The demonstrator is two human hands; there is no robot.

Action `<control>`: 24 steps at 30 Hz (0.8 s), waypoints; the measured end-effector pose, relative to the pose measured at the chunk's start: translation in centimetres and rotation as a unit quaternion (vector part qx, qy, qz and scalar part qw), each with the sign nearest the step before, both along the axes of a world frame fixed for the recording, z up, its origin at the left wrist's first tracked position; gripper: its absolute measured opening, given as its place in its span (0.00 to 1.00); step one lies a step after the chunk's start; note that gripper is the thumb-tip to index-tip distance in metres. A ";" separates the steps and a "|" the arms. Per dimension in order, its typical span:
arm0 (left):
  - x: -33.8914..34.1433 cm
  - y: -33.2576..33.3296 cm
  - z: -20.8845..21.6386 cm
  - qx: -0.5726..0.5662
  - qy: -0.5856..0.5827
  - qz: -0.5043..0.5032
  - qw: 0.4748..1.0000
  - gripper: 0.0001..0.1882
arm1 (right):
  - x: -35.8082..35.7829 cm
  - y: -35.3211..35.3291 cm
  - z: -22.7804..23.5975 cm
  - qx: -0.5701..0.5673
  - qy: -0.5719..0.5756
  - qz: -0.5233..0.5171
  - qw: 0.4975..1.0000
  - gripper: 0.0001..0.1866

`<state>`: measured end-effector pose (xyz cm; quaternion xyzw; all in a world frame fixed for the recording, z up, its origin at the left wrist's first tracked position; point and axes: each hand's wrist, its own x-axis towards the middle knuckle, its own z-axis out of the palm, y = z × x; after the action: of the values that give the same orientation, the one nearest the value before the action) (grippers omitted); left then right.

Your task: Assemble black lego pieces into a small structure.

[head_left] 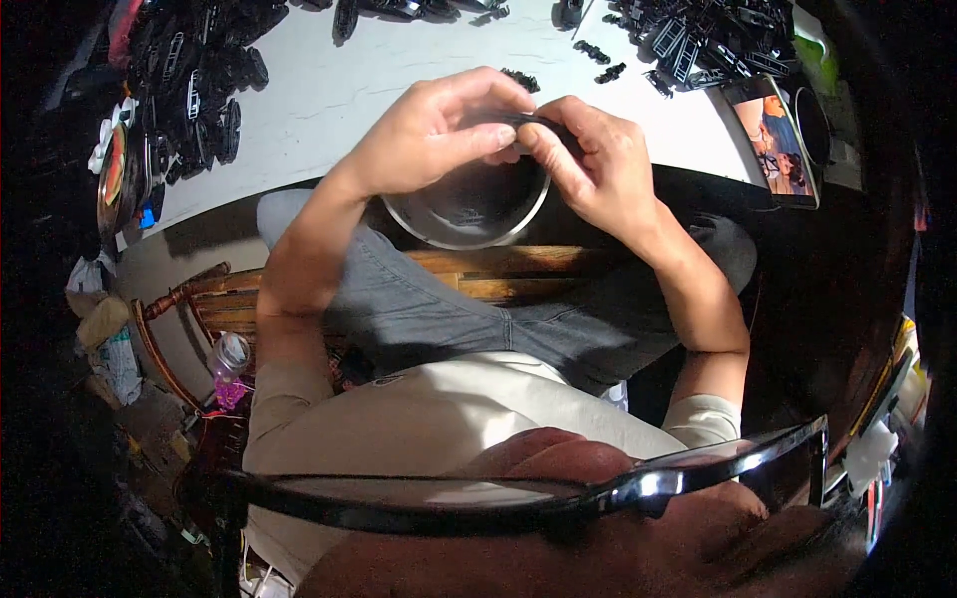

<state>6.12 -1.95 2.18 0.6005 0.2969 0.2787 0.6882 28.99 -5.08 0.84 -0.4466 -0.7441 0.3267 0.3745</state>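
A pair of dark-framed glasses [419, 508] crosses the foreground, below the pale short-sleeved shirt [429, 414] of a person seated in grey jeans [419, 289]. Wooden slats [498, 289] show between the legs, and a curved wooden armrest [164, 301] stands at the left, near a clear jar [231, 349] and a bright pink item [231, 392]. A round container [469, 244] with a pale rim sits over the slats, partly hidden by the hands, its inside dark and hard to make out. Above it, at the near edge of the white worktop [349, 110], the left hand [429, 140] and right hand [605, 169] meet, with a small dark piece [543, 121] between them. The left fingers are bent in an arch, thumb and forefinger tips closed to a narrow gap on the piece; the right thumb and forefinger pinch it from the other side. Its full shape is covered by the fingers. Just beyond the left fingertips lies a small dark part [520, 80], with two more small parts [601, 62] farther right. A phone [778, 149] with a lit, colourful screen is at the right edge. Black plastic pieces heap up in a left pile [189, 90] and a right pile [698, 45], while more dark parts [399, 8] line the far side.
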 end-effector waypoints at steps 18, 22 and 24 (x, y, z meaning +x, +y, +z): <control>-5.1 7.1 -3.5 0.566 0.523 0.239 0.591 0.16 | -0.6 2.0 -2.6 0.195 -0.249 -0.053 0.947 0.16; -2.9 5.4 -2.4 0.562 0.490 0.220 0.629 0.13 | -0.2 2.1 -2.4 0.178 -0.280 -0.073 0.940 0.10; -2.1 4.6 -2.0 0.561 0.478 0.215 0.641 0.13 | -0.1 2.3 -2.2 0.178 -0.272 -0.090 0.941 0.09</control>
<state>3.97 2.66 0.21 0.8405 0.4915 0.2061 -0.0976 28.92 -2.79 -1.40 -0.5097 -0.8201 0.0197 0.2593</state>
